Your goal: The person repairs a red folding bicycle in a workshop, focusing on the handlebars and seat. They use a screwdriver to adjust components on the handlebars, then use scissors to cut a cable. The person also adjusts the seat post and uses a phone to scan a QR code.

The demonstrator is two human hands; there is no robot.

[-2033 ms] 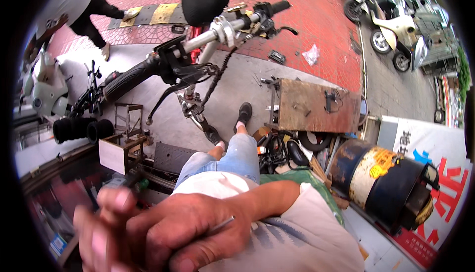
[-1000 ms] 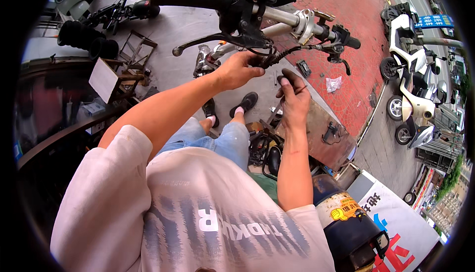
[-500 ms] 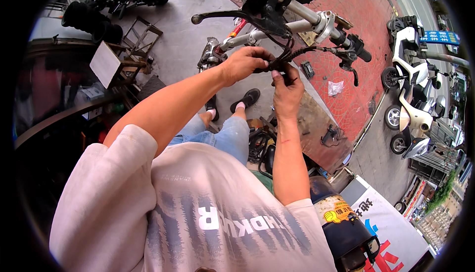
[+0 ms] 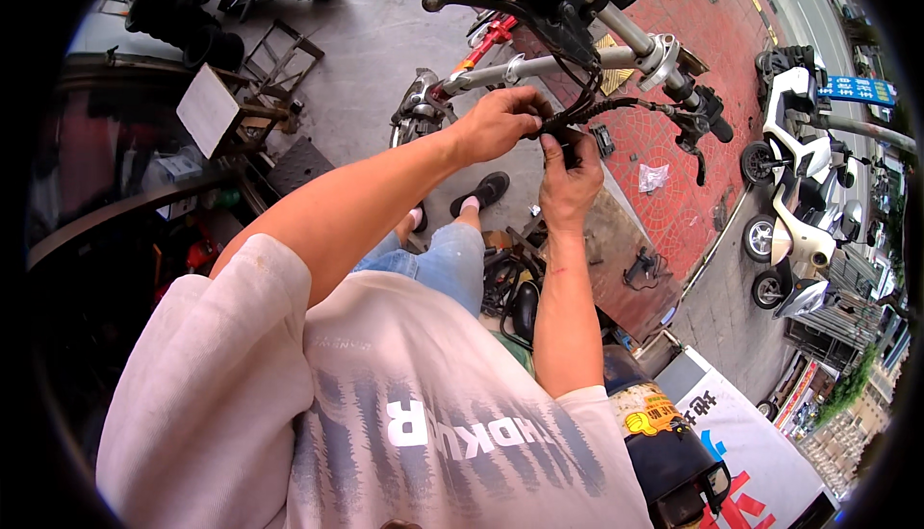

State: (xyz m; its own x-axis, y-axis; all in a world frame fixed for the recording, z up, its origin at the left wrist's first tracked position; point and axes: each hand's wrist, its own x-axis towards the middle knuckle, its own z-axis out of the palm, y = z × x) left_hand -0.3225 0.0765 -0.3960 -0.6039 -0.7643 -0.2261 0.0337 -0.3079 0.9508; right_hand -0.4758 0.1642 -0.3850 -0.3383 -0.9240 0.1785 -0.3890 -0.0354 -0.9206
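Black cables (image 4: 616,103), partly wrapped in a spiral sleeve, run down from a scooter's handlebar to my fingers. My left hand (image 4: 496,127) pinches the bundle from the left, thumb and fingertips closed on it. Just below and to the right, my right hand (image 4: 570,182) grips the same bundle, its fingers curled and thumb up. The fingertips hide the exact spot being held. Above them stands the silver handlebar and stem (image 4: 525,69), tilted across the view. One black brake lever (image 4: 481,2) points left; another lever (image 4: 693,147) hangs by the right grip (image 4: 714,113).
A small wooden table (image 4: 202,110) and a stool frame (image 4: 284,55) stand to the left. Parked white scooters (image 4: 794,110) line the right side. A worn board (image 4: 630,274) lies beyond my right forearm, near a plastic bag (image 4: 653,178) on red paving.
The handlebar and its cables have shifted right and slightly down, showing more of the red part beside the stem. Both hands have moved right with the bundle, still gripping it.
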